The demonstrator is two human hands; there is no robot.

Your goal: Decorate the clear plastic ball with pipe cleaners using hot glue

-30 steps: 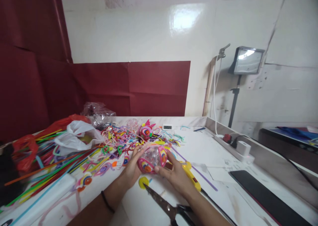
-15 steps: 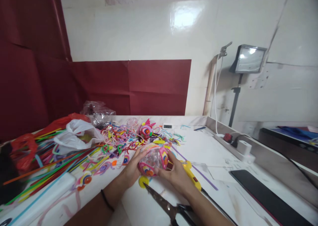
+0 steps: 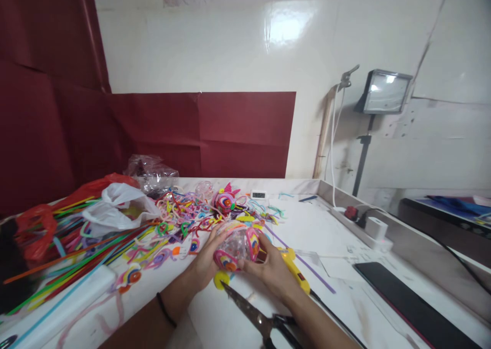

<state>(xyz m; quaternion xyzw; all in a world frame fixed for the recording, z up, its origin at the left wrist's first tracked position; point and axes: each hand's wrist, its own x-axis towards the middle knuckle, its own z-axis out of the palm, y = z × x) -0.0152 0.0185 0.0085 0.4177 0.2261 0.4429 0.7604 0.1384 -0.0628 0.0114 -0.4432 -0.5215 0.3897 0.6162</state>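
Between my two hands is a clear plastic ball (image 3: 236,247) trimmed with pink, orange and yellow pipe-cleaner coils. My left hand (image 3: 207,259) is wrapped round its left side, and my right hand (image 3: 270,267) grips its right side with the thumb on the lower front. Just below the ball lies a yellow coil (image 3: 221,280), with the tip of the scissors (image 3: 255,316) at its edge. The scissors' handles are partly hidden by my right forearm. A yellow glue gun (image 3: 295,270) lies right of my right hand.
Loose pipe cleaners (image 3: 180,211) heap up at the back left, near a white plastic bag (image 3: 118,208). Behind the ball sits a pink decorated ball (image 3: 224,201), beside a small digital display (image 3: 258,195). A black phone (image 3: 406,303) and a power strip (image 3: 368,231) are on the right.
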